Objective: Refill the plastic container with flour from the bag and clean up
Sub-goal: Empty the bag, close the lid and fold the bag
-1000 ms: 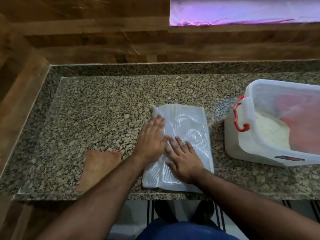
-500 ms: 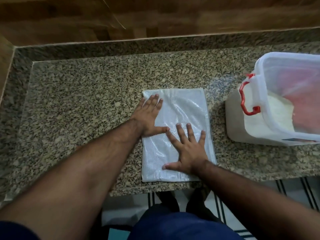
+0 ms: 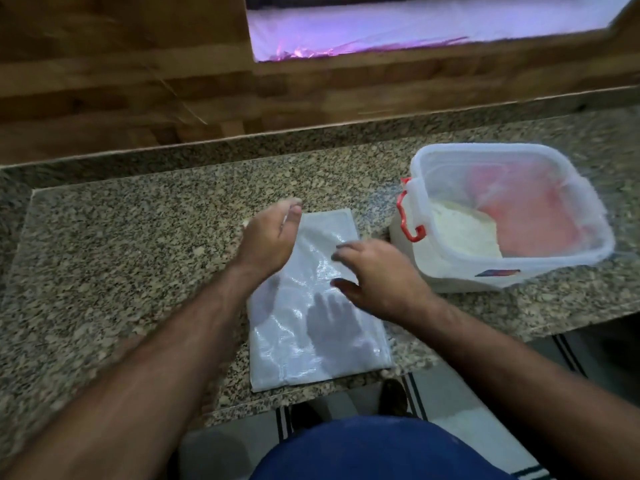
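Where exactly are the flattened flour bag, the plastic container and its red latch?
flour bag [image 3: 298, 355], head view, on its flat lower half.
plastic container [image 3: 450, 271], head view, on its near white wall.
red latch [image 3: 410, 230], head view, on the lower hook of the clip.

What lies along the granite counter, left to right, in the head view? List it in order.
Left hand → flattened white woven plastic flour bag → right hand → red clip handle → translucent white plastic container holding flour.

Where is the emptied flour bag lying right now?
Flat on the granite counter at its near edge, centre of the head view, left of the plastic container.
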Tool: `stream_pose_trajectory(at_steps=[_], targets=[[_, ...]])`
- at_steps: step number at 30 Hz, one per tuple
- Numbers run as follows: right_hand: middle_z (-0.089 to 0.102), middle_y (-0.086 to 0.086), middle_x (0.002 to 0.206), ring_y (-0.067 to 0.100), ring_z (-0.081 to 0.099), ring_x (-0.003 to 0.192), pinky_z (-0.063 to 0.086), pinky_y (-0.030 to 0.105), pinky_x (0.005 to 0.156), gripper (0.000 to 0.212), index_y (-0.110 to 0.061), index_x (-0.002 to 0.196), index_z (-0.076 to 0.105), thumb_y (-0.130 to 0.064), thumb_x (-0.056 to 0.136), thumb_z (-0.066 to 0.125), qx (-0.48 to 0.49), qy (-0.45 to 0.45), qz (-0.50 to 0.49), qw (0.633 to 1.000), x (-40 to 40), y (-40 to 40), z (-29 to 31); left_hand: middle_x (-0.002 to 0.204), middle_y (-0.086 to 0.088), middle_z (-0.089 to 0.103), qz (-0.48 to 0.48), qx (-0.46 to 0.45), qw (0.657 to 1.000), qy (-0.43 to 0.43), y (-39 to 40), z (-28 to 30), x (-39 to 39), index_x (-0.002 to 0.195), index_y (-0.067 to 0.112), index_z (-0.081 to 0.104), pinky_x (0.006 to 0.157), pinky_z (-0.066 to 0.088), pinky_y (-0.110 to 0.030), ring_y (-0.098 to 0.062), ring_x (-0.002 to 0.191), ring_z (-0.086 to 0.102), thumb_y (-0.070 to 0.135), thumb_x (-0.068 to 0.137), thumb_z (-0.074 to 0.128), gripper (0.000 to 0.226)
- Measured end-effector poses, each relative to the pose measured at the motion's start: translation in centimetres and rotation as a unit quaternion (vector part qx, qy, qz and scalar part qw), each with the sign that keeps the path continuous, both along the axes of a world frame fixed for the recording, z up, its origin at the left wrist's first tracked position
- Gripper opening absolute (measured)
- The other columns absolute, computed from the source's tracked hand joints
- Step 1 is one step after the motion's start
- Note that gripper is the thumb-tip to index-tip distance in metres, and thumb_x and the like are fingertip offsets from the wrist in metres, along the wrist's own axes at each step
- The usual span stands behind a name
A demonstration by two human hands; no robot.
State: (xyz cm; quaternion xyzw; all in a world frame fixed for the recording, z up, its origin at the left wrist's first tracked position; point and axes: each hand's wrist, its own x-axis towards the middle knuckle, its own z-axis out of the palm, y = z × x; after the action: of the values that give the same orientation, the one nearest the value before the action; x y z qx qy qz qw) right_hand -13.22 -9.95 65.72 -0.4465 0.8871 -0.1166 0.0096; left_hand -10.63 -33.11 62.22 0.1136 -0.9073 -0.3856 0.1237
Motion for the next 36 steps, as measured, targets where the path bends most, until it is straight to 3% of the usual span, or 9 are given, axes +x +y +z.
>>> stream_pose_trajectory(at_steps=[5, 10, 14, 17, 19, 25, 31, 33, 36], targets=[[0.078, 0.003, 0.117, 0.031, 0.071, 0.102, 0.057, 0.043, 0.088, 0.02, -0.015, 0.108, 0.079, -0.029, 0.093, 0.074, -0.194, 0.091, -0.062, 0.975, -3.3, 5.9, 8.2, 0.115, 0.001, 0.078, -0.035, 0.05, 0.985, 0.16, 9.3, 6.6, -2.2, 0.124, 0.014, 0.076, 0.095, 0.059, -0.04, -0.016, 0.108, 0.072, 0.028, 0.112, 0.054, 0.029], [0.08, 0.004, 0.108, 0.025, 0.072, 0.102, 0.057, 0.04, 0.093, 0.014, -0.014, 0.104, 0.08, -0.022, 0.094, 0.075, -0.238, 0.117, -0.175, 0.948, -9.5, 14.5, 11.7, 0.108, -0.005, 0.081, -0.183, -0.076, 0.959, 0.201, 18.9, 8.9, -4.4, 0.116, 0.01, 0.079, 0.09, 0.056, -0.04, -0.027, 0.1, 0.074, 0.038, 0.1, 0.067, 0.034], [0.079, 0.004, 0.102, 0.025, 0.072, 0.099, 0.056, 0.039, 0.091, 0.021, -0.015, 0.107, 0.079, -0.03, 0.101, 0.066, -0.233, 0.063, -0.273, 0.931, -15.5, 23.5, 11.2, 0.111, -0.003, 0.079, -0.253, -0.199, 0.946, 0.043, 25.6, 8.7, -6.4, 0.117, 0.018, 0.076, 0.091, 0.055, -0.046, -0.03, 0.106, 0.069, 0.07, 0.096, 0.056, 0.059], [0.078, 0.015, 0.101, 0.035, 0.072, 0.099, 0.055, 0.043, 0.086, 0.03, -0.011, 0.108, 0.076, -0.034, 0.106, 0.059, -0.225, 0.0, -0.364, 0.904, -20.5, 30.4, 8.1, 0.109, -0.003, 0.075, -0.216, -0.33, 0.908, -0.143, 28.8, 8.6, -7.0, 0.115, 0.023, 0.073, 0.085, 0.053, -0.044, -0.029, 0.109, 0.063, 0.097, 0.084, 0.038, 0.088], [0.077, 0.021, 0.108, 0.039, 0.071, 0.103, 0.051, 0.041, 0.086, 0.027, -0.008, 0.11, 0.078, -0.028, 0.106, 0.06, -0.183, -0.043, -0.409, 0.893, -22.7, 33.7, 4.9, 0.107, -0.003, 0.075, -0.189, -0.337, 0.897, -0.216, 29.8, 8.6, -7.4, 0.113, 0.023, 0.074, 0.084, 0.053, -0.043, -0.028, 0.107, 0.065, 0.104, 0.078, 0.033, 0.097], [0.081, 0.0, 0.109, 0.02, 0.075, 0.101, 0.055, 0.031, 0.084, 0.05, -0.019, 0.117, 0.08, -0.046, 0.076, 0.09, 0.028, -0.264, -0.243, 0.933, -23.6, 37.5, -6.5, 0.118, 0.002, 0.076, -0.166, -0.318, 0.882, -0.305, 31.0, 8.5, -8.3, 0.125, 0.028, 0.072, 0.087, 0.054, -0.041, -0.025, 0.115, 0.067, 0.11, 0.072, 0.029, 0.107], [0.081, -0.005, 0.105, 0.025, 0.075, 0.098, 0.058, 0.035, 0.075, 0.031, -0.032, 0.109, 0.079, -0.036, 0.079, 0.07, 0.143, -0.112, -0.197, 0.963, -22.6, 37.8, -11.9, 0.133, 0.01, 0.073, -0.138, -0.308, 0.885, -0.321, 31.5, 8.6, -8.0, 0.142, 0.036, 0.065, 0.095, 0.057, -0.042, -0.019, 0.124, 0.065, 0.114, 0.064, 0.024, 0.117], [0.079, -0.003, 0.094, 0.029, 0.072, 0.09, 0.055, 0.037, 0.069, 0.029, -0.026, 0.099, 0.078, -0.033, 0.078, 0.06, 0.084, -0.063, -0.194, 0.975, -23.2, 38.1, -11.8, 0.134, 0.012, 0.073, -0.135, -0.305, 0.888, -0.316, 31.6, 8.7, -7.9, 0.144, 0.037, 0.064, 0.097, 0.057, -0.042, -0.018, 0.125, 0.065, 0.114, 0.063, 0.024, 0.119], [0.074, 0.005, 0.087, 0.033, 0.066, 0.082, 0.046, 0.039, 0.069, 0.018, -0.017, 0.091, 0.076, -0.023, 0.086, 0.06, -0.132, 0.023, -0.234, 0.963, -24.4, 37.4, -8.7, 0.134, 0.014, 0.073, -0.131, -0.308, 0.888, -0.314, 31.7, 8.9, -8.1, 0.144, 0.038, 0.064, 0.096, 0.056, -0.04, -0.016, 0.126, 0.065, 0.115, 0.061, 0.024, 0.121]])
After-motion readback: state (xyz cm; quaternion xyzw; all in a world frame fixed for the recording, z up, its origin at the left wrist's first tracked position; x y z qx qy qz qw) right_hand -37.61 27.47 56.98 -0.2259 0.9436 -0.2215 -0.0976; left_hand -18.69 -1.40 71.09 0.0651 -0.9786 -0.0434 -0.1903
